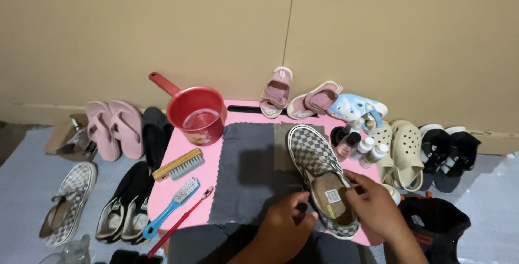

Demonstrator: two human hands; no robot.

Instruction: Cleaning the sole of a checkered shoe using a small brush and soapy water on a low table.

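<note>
A grey-and-white checkered slip-on shoe (316, 158) lies on a dark grey cloth (246, 169) spread over a small pink table (208, 158), toe pointing away from me. My left hand (284, 226) pinches the shoe's near left rim by the heel opening. My right hand (373, 204) grips the right side of the opening, fingers over the tan insole (331, 195) with its white label.
A red dipper (195, 113) with water, a wooden brush (179, 165), a blue brush (172, 205) and a red toothbrush (181, 222) lie left of the cloth. Small bottles (361, 147) stand on the right. Sandals, clogs and slip-ons surround the table on the floor.
</note>
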